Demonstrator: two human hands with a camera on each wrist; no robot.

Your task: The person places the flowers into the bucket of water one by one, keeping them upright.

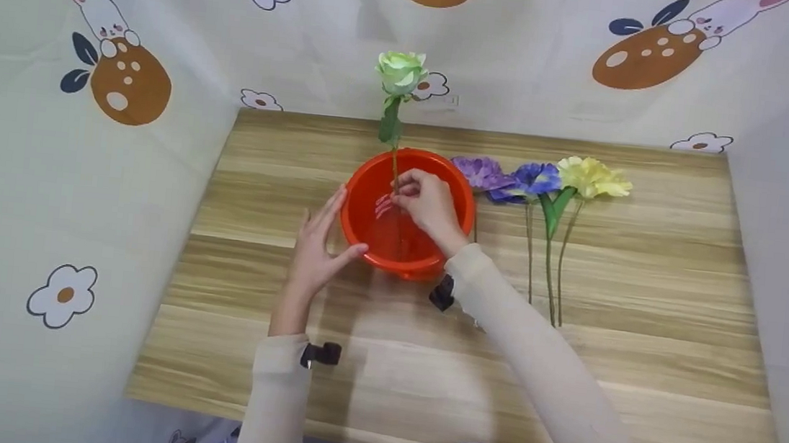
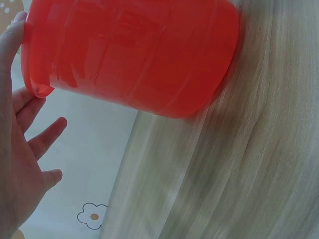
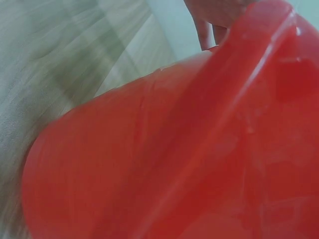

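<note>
A pale green artificial rose (image 1: pixel 401 74) stands nearly upright over a red bucket (image 1: pixel 346 211), its lower stem inside. My right hand (image 1: pixel 428 203) reaches over the bucket's right rim and pinches the stem between thumb and fingers. At the left rim, my left hand (image 1: pixel 315 254) touches the bucket with spread fingers and thumb. In the left wrist view its fingers (image 2: pixel 29 102) lie along the rim, some of them stretched away from the wall. The bucket wall (image 3: pixel 114 164) fills most of the right wrist view, hiding the rose and stem there.
Right of the bucket, a purple flower (image 1: pixel 484 173), a blue flower (image 1: pixel 534 181) and a yellow flower (image 1: pixel 592 178) lie on the wooden table (image 1: pixel 656 290), stems toward the front. Patterned cloth (image 1: pixel 526 53) encloses the table at the back and sides.
</note>
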